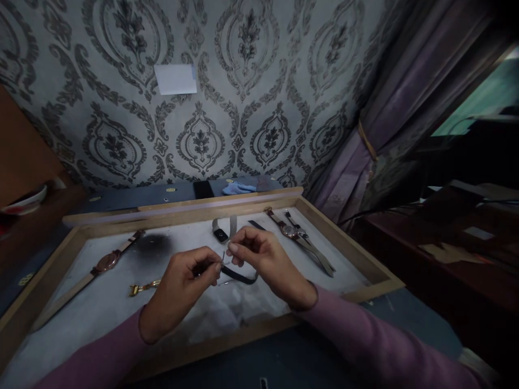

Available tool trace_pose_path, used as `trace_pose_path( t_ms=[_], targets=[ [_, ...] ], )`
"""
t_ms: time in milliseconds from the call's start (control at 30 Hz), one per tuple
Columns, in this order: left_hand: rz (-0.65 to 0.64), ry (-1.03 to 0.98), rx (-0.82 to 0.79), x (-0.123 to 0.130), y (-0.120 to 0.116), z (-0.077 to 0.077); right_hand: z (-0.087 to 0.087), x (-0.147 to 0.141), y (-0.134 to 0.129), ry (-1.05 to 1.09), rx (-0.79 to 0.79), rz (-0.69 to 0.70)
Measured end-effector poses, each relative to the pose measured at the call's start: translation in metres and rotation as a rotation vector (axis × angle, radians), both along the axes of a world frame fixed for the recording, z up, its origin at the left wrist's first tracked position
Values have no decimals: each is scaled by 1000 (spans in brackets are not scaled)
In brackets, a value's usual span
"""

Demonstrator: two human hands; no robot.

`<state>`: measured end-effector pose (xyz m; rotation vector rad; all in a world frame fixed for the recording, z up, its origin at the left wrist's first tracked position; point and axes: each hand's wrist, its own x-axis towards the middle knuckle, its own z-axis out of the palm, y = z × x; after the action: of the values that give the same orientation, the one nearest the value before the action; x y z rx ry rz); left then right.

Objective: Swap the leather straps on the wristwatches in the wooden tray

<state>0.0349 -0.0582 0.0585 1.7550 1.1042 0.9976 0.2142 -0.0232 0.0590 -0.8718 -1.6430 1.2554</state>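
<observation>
Over the tray, my left hand is closed in a pinch at the end of a black watch strap. The strap curves to the right and passes beneath my right hand. The thumb and fingers of that hand are pressed together just above the left fingertips; what they grip is too small to make out. A short dark thin piece stands up between the two hands. Behind them lies a watch with a dark square face and a grey band. A gold watch bracelet is partly hidden by my left hand.
The wooden-framed tray has a white base. A large brown-strapped watch lies at its left, more watches at its right. Behind the tray are a blue cloth and a black flat object, near the patterned wall.
</observation>
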Motion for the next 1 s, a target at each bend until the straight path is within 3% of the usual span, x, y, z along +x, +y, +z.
trace_pose_path(
  t_ms=[67, 200, 433, 567, 867, 1000],
  targets=[
    [11, 1, -7, 0, -1, 0, -1, 2, 3, 41, -83, 45],
    [1, -76, -115, 1, 0, -1, -5, 2, 1, 55, -55, 41],
    [76, -241, -229, 3, 5, 4, -11, -2, -11, 116, -187, 111],
    [116, -185, -170, 1, 6, 3, -10, -4, -14, 156, -251, 90],
    [24, 28, -67, -2, 5, 2, -7, 0, -13, 48, -48, -15],
    [-31, -44, -134, -3, 6, 1, -3, 1, -9, 118, -223, 44]
  ],
)
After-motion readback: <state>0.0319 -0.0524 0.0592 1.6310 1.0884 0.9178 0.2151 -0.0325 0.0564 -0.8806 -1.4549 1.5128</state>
